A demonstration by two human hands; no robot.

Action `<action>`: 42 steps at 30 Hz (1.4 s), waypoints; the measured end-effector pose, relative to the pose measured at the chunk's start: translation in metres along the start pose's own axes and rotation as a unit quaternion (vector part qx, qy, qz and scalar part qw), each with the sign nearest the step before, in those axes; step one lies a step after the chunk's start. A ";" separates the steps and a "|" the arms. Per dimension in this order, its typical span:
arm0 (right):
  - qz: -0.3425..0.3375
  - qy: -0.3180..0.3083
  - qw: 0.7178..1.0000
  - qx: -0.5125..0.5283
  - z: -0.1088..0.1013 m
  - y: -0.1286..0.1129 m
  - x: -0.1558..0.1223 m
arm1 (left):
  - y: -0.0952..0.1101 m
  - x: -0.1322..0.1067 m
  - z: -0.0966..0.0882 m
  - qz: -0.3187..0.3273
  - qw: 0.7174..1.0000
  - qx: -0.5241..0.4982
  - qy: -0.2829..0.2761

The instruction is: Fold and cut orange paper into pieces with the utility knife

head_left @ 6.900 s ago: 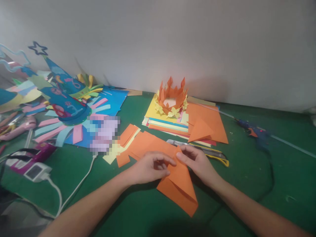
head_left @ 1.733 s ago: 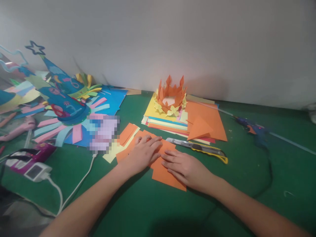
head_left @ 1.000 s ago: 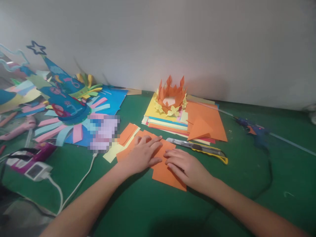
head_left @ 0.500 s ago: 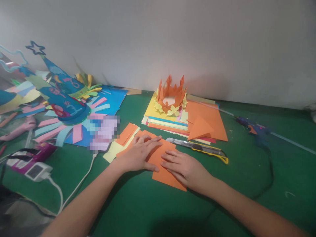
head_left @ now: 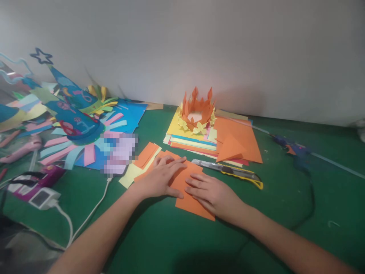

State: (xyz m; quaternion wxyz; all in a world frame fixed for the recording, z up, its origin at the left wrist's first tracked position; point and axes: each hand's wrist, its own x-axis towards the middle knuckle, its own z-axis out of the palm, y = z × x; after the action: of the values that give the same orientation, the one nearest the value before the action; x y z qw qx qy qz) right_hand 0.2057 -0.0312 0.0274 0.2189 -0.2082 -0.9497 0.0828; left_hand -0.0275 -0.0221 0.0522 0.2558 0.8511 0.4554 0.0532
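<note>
Orange paper lies on the green tabletop, partly covered by both hands. My left hand rests flat on its left part, fingers stretched and thumb apart. Pressed lightly on the paper's right part is my right hand, its fingers extended side by side. Just beyond the right hand lies a yellow box cutter with its blade pointing left. Smaller orange pieces and a pale yellow sheet sit past my left hand.
An orange paper crown with yellow flowers stands on stacked coloured paper. Orange sheets lie beside it. At right is a blue glue gun with its cord. Decorated blue cone hats, a phone and a power strip occupy the left.
</note>
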 end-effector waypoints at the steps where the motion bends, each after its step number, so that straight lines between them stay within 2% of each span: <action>1: 0.000 0.000 1.000 -0.002 0.000 0.000 0.000 | 0.000 0.000 0.000 -0.001 1.000 -0.001 -0.001; 35: 0.003 -0.013 1.000 0.005 0.003 0.002 -0.002 | 0.000 -0.001 -0.002 0.004 1.000 0.007 -0.001; 42: 0.018 -0.031 0.999 0.031 -0.004 -0.002 0.000 | 0.007 0.004 0.001 -0.007 0.996 0.074 0.040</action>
State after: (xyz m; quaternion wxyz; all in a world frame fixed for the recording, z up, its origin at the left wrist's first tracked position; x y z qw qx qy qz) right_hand 0.2065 -0.0328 0.0316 0.1947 -0.2158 -0.9489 0.1230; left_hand -0.0194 -0.0222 0.0537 0.1736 0.8615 0.4743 0.0515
